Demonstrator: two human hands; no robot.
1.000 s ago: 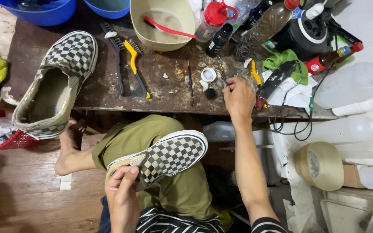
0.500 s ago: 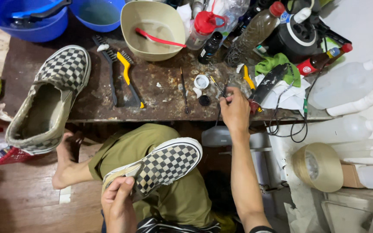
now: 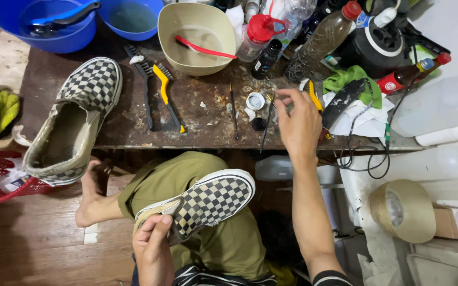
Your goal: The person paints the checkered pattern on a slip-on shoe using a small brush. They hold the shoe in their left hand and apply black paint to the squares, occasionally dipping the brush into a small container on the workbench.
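partly hidden by right hand (image 3: pixel 299 127): thin brush (image 3: pixel 267 124) tip

The person's left hand (image 3: pixel 152 251) is cut off by the near edge, and its fingers hide the heel of the black-and-white checkered slip-on shoe (image 3: pixel 208 204). The right hand (image 3: pixel 298 124) covers whatever its fingertips pinch; too small to tell. The two blue plastic basins (image 3: pixel 54 24) are cut by the far edge.
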